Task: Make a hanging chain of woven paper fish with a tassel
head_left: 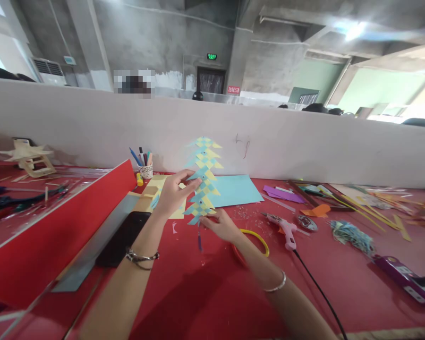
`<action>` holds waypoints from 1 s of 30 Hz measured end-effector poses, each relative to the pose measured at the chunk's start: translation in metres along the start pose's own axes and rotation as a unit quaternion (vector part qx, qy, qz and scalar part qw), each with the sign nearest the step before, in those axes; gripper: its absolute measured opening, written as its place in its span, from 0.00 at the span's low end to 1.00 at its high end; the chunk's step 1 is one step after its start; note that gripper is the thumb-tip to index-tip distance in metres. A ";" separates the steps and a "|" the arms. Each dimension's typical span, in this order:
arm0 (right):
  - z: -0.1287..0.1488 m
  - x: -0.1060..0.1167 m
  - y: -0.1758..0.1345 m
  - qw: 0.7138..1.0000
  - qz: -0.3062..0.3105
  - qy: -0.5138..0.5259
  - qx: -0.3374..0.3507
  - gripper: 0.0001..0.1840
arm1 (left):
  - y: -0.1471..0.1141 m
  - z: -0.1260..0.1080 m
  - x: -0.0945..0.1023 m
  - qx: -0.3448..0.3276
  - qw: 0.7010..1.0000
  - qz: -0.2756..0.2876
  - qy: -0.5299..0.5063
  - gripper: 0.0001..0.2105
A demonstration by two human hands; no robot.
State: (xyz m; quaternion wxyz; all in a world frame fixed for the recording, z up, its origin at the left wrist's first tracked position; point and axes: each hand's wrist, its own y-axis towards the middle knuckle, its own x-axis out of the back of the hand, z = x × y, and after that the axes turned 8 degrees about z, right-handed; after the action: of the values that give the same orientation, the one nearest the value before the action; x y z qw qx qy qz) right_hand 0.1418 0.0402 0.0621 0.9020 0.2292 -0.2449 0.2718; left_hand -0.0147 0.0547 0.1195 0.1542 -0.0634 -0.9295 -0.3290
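A strip of woven blue and yellow paper fish (206, 163) hangs upright in front of me, one fish above another. My left hand (175, 191) grips its left edge at mid-height, thumb against the paper. Lower down, my right hand (222, 225) pinches the bottom fish at its right side. A dark purple tassel (199, 242) dangles below the lowest fish. Behind the strip lie a light blue paper sheet (237, 190) and some yellow paper (179, 208) on the red table. My fingers partly cover the paper.
Right of my hands are a pink glue gun (286, 231) with a black cord, a yellow tape ring (260, 238) and a purple power strip (403, 281). On the left stand a red divider board (67, 226), a black phone (122, 238) and a pen cup (146, 170). A white partition (304, 141) runs behind.
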 end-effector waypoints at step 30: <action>-0.007 0.063 0.007 0.963 -0.152 0.218 -0.054 0.05 | 0.004 0.031 -0.006 0.082 0.990 0.115 -0.001 0.11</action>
State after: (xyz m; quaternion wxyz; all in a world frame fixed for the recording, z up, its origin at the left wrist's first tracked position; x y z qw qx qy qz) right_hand 0.1863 0.0729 0.0949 0.9753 0.1498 -0.0188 0.1615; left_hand -0.0155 0.0776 0.0971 0.1949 -0.1571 -0.9399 -0.2320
